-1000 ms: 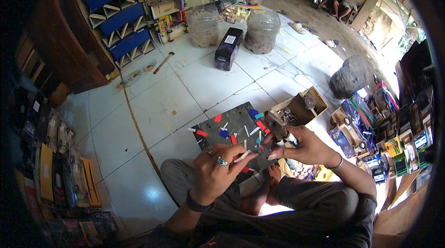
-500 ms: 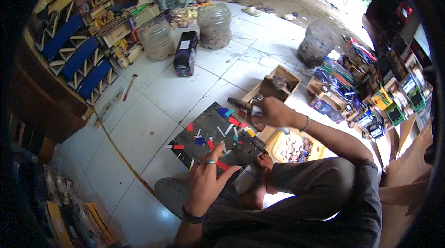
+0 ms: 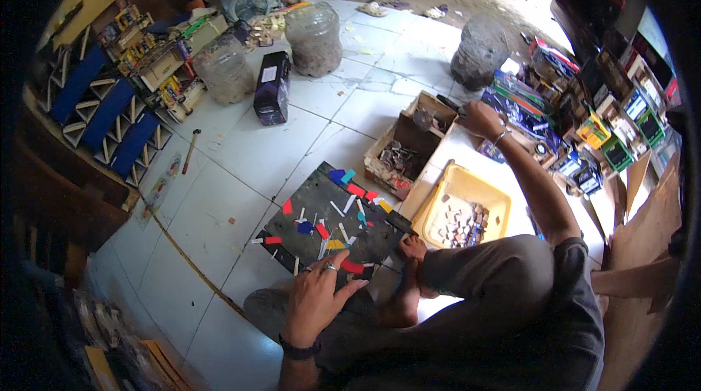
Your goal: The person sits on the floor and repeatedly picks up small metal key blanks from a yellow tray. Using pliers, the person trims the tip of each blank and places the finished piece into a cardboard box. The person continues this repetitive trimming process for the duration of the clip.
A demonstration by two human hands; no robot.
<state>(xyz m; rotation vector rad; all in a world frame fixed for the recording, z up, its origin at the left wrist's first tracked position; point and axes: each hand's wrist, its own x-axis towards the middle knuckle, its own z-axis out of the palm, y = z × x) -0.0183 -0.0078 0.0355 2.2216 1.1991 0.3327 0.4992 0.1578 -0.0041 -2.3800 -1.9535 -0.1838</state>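
Head view, person seated on white tiled floor (image 3: 241, 165), legs folded.
Left hand (image 3: 315, 297): at 6 o'clock of the dark board (image 3: 328, 227), flat, fingers spread, palm down on the board's near edge; grips nothing. Ring on one finger, dark band at the wrist.
Right hand (image 3: 482, 118): arm stretched out to 1 o'clock, hand over the far corner of the cardboard box (image 3: 406, 146); fingers curled, whether it has hold of anything cannot be told.
Dark board: on the floor just ahead of the knees, strewn with small red, blue, yellow and white pieces.
Cardboard box: at 1 o'clock of the board, touching it, small dark parts inside.
Yellow tray (image 3: 488, 196): at 3 o'clock of the board, small blocks inside.
Bare foot (image 3: 410, 254): between board and tray.
Far floor: two clear plastic jars (image 3: 314, 39) and a dark upright box (image 3: 272, 89) at 11 o'clock.
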